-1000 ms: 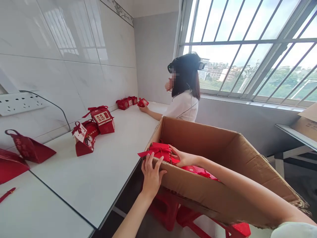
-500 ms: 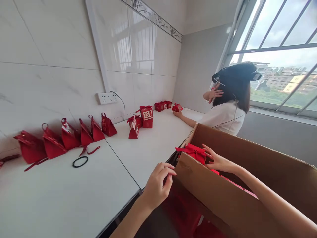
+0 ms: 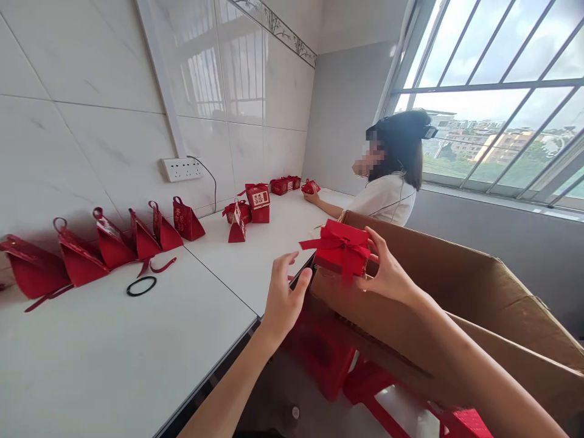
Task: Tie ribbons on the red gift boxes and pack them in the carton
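My right hand grips a red gift box tied with a ribbon bow, its fingers on the box's right side. The gift box is held above the near edge of a large cardboard box. To the left of the gift box, my left hand is open, thumb and fingers apart, with nothing in it. A gap shows between that hand and the gift box.
Several red triangular gift bags line the wall on the white table, near a black ring. More red boxes stand farther back. A co-worker touches a red box. Red stools are below.
My right hand has lifted the red gift box up out of the cardboard box and towards me. My left hand has opened wider. The co-worker's raised hand is no longer beside the head.
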Demonstrator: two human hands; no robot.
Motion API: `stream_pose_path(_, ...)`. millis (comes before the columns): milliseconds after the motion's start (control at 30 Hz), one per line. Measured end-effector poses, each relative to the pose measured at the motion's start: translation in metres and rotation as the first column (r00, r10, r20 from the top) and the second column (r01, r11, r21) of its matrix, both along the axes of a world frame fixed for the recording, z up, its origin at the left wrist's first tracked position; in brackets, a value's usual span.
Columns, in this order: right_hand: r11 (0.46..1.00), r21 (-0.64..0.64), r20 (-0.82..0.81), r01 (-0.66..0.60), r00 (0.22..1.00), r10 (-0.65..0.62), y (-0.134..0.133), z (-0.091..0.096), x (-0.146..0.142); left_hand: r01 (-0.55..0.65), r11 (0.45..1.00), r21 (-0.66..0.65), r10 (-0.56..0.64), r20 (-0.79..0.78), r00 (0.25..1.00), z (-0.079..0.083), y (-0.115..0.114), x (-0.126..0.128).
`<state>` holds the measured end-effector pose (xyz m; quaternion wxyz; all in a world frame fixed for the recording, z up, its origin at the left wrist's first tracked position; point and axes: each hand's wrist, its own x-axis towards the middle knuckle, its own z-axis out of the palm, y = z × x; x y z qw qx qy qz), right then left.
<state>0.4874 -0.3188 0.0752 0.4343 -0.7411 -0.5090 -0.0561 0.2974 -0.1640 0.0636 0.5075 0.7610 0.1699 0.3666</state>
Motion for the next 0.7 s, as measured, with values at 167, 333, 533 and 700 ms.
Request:
stream_pose_path(167, 0.986, -0.064, 0.094, -0.152, 0.983, 0.157, -0.005, 0.016, -0.047, -0.043, 0.999, -0.009, 0.043, 0.007, 0.999, 0.025, 0.002, 0.001)
stream_pose_path(333, 0.983, -0.058, 0.102, -0.171, 0.979, 0.177, -0.004, 0.008, -0.046, -0.162, 0.941, 0.296, 0.125, 0.14, 0.982, 0.017, -0.005, -0.005)
stream_pose_path(533, 0.98, 0.029, 0.035, -0.197, 0.98, 0.196, -0.005, -0.011, -0.048, -0.315, 0.409, 0.857, 0.009, 0.341, 0.94, 0.005, -0.027, -0.004)
stream_pose_path(700, 0.981, 0.011, -0.062, -0.195, 0.979, 0.195, -0.01, -0.016, -0.053, -0.256, 0.373, 0.892, -0.078, 0.305, 0.949, -0.003, -0.033, -0.001)
